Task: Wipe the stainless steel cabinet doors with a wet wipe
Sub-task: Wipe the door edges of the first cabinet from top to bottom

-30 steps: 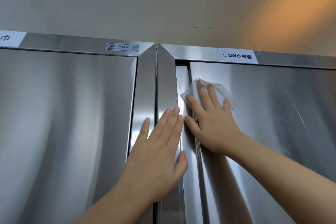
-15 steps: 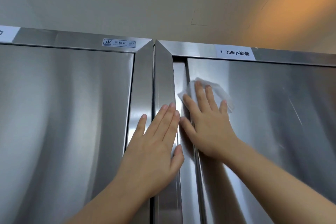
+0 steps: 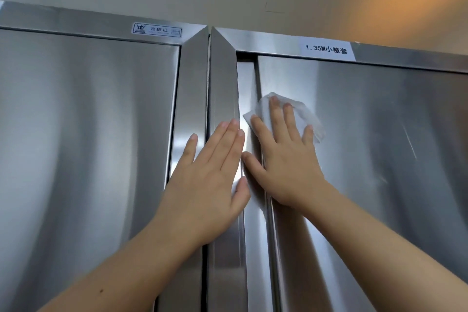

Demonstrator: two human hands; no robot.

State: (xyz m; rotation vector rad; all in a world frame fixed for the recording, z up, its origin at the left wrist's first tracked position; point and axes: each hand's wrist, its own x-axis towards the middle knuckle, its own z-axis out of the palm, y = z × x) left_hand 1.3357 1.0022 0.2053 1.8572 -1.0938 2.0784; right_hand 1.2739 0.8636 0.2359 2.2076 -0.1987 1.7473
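Two stainless steel cabinet doors fill the view: a left door (image 3: 83,147) and a right door (image 3: 385,159). A white wet wipe (image 3: 302,115) lies flat on the right door near its upper left corner. My right hand (image 3: 286,159) presses the wipe against the steel with straight, spread fingers, and its thumb reaches over the door's left edge. My left hand (image 3: 210,180) rests flat with straight fingers on the vertical frame (image 3: 222,78) between the two doors.
A white label with printed text (image 3: 326,50) sits on the top frame above the right door. A small certificate sticker (image 3: 157,30) is on the top frame above the left door. A pale wall rises above the cabinets.
The view has tilted slightly, so the cabinet tops sit a little higher in frame. Both hands stay flat in almost the same places; the right hand and wipe have barely shifted.
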